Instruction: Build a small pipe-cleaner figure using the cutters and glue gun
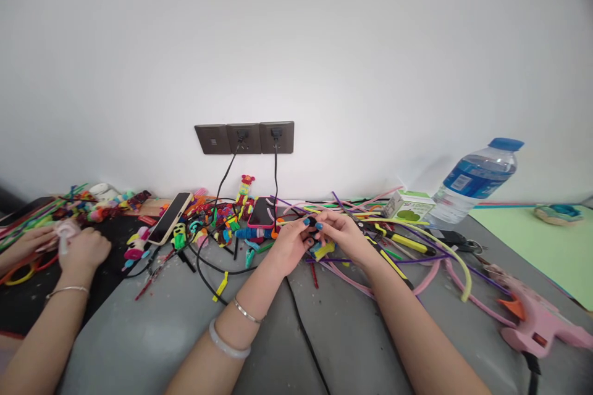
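Note:
My left hand and my right hand meet at the middle of the grey table, fingers pinched together round a small dark piece of craft material. A yellow and blue scrap lies just under the fingers. Long pipe cleaners in pink, yellow and purple lie spread around and under my right wrist. My left wrist wears a pale bangle and a thin bracelet.
A pink glue gun lies at the right front. A water bottle and a small green carton stand near the wall. Two phones lie among colourful craft bits and black cables. Another person's hands work at the left.

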`<state>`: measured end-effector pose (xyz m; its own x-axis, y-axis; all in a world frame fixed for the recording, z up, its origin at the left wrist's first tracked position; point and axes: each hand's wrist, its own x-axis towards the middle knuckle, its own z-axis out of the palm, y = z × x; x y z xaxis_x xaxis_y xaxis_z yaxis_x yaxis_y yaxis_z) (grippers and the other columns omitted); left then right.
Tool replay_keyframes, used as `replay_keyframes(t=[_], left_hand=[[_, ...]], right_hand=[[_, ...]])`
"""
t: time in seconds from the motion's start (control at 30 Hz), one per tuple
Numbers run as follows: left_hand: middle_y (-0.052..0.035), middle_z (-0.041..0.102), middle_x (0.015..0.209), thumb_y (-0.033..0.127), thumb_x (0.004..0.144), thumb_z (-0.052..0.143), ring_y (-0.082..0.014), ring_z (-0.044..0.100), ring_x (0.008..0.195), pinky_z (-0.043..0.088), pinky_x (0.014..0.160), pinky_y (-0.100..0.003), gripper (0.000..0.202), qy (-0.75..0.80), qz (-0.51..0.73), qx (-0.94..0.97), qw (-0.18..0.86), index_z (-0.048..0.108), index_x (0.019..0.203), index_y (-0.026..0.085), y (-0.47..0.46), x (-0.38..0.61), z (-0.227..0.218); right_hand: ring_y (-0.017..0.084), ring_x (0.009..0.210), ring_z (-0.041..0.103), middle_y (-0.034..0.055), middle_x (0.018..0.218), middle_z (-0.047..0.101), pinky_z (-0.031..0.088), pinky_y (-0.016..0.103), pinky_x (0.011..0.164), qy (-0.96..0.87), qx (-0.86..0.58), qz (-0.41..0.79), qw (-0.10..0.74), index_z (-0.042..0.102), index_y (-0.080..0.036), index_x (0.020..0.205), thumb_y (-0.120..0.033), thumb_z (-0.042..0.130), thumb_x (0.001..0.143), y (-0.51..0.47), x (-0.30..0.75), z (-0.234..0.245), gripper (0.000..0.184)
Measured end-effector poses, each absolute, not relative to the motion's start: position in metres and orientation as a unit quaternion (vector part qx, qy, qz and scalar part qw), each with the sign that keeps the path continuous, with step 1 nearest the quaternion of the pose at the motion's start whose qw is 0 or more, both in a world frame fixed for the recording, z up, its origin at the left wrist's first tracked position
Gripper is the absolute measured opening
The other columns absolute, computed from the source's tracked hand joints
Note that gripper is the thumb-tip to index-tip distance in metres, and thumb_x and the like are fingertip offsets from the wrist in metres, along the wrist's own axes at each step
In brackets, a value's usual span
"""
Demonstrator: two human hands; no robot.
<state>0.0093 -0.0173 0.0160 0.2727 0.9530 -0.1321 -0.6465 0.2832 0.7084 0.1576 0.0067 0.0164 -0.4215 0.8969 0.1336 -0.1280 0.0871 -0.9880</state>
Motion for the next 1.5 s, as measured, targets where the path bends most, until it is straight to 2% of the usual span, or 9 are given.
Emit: replay_keyframes(t=[0.23,0.43,0.63,0.8,0.97,1.13,1.23,1.33,1.5], left_hand=[[-0.004,0.068,0.083,0.029,0.059,0.085,-0.0118,0.056,0.075,0.036,0.062,-0.023,0.03,0.291,0.528,0.263,0.753,0.073,0.083,0.016,-0.0172,0.0071,0.0166],[-0.0027,0.066,0.086,0.03,0.059,0.085,-0.0119,0.057,0.076,0.037,0.061,-0.022,0.035,0.293,0.532,0.275,0.745,0.072,0.09,0.019,-0.0174,0.0067,0.0134],[0.0008,0.062,0.084,0.031,0.061,0.085,-0.0074,0.05,0.066,0.037,0.059,-0.02,0.035,0.307,0.566,0.305,0.701,0.07,0.091,0.021,-0.0168,0.0084,0.014],[0.0008,0.061,0.076,0.032,0.057,0.087,-0.007,0.047,0.062,0.036,0.057,-0.02,0.033,0.32,0.59,0.325,0.667,0.072,0.083,0.018,-0.0162,0.0093,0.016],[0.0006,0.062,0.074,0.032,0.053,0.088,-0.0067,0.047,0.062,0.035,0.056,-0.02,0.035,0.334,0.595,0.309,0.662,0.074,0.082,0.018,-0.0152,0.0093,0.0146],[0.0003,0.063,0.072,0.032,0.058,0.085,-0.0068,0.045,0.058,0.034,0.055,-0.021,0.03,0.359,0.594,0.326,0.641,0.075,0.082,0.018,-0.0149,0.0088,0.0121],[-0.0004,0.063,0.07,0.032,0.063,0.082,-0.0092,0.048,0.06,0.035,0.056,-0.022,0.025,0.383,0.594,0.379,0.597,0.076,0.083,0.019,-0.0159,0.0084,0.0134],[-0.003,0.068,0.074,0.031,0.067,0.079,-0.0138,0.055,0.068,0.041,0.062,-0.024,0.02,0.386,0.597,0.43,0.557,0.077,0.083,0.019,-0.0165,0.0076,0.0149],[-0.0058,0.071,0.086,0.021,0.063,0.082,-0.0164,0.059,0.074,0.044,0.07,-0.027,0.022,0.379,0.586,0.483,0.529,0.077,0.084,0.019,-0.0147,0.0028,0.0131]], right_hand=[[0.008,0.05,0.033,-0.006,0.059,0.045,0.024,0.024,0.049,-0.585,-0.315,0.606,0.437,0.058,-0.019,0.075,-0.053,0.073,0.075,0.0043,0.1608,0.0229,0.037],[0.006,0.047,0.035,-0.007,0.059,0.045,0.022,0.022,0.047,-0.547,-0.321,0.641,0.431,0.053,-0.02,0.074,-0.049,0.076,0.073,0.0045,0.1637,0.0231,0.037],[0.008,0.048,0.037,-0.0067,0.058,0.046,0.024,0.022,0.046,-0.559,-0.33,0.633,0.423,0.052,-0.021,0.074,-0.05,0.075,0.073,0.0029,0.1619,0.0244,0.037],[0.008,0.05,0.037,-0.0067,0.057,0.045,0.026,0.022,0.047,-0.574,-0.318,0.623,0.425,0.052,-0.02,0.072,-0.048,0.075,0.074,0.0028,0.1614,0.0244,0.036],[0.008,0.049,0.038,-0.0061,0.06,0.048,0.026,0.021,0.046,-0.551,-0.337,0.64,0.416,0.057,-0.02,0.082,-0.052,0.076,0.073,0.0027,0.1609,0.0251,0.037],[0.009,0.049,0.039,-0.0048,0.06,0.051,0.025,0.022,0.047,-0.549,-0.349,0.635,0.416,0.06,-0.02,0.082,-0.054,0.077,0.07,0.0044,0.1615,0.0237,0.039],[0.009,0.051,0.039,-0.0045,0.061,0.051,0.027,0.023,0.049,-0.56,-0.351,0.616,0.428,0.06,-0.02,0.08,-0.053,0.076,0.07,0.0055,0.1618,0.022,0.037],[0.01,0.055,0.039,-0.0035,0.064,0.051,0.031,0.024,0.052,-0.577,-0.357,0.586,0.442,0.061,-0.02,0.077,-0.052,0.075,0.071,0.0063,0.1619,0.0213,0.036],[0.012,0.061,0.041,-0.0011,0.071,0.054,0.033,0.024,0.054,-0.606,-0.37,0.55,0.44,0.06,-0.02,0.075,-0.052,0.074,0.072,0.0074,0.1632,0.0224,0.035]])
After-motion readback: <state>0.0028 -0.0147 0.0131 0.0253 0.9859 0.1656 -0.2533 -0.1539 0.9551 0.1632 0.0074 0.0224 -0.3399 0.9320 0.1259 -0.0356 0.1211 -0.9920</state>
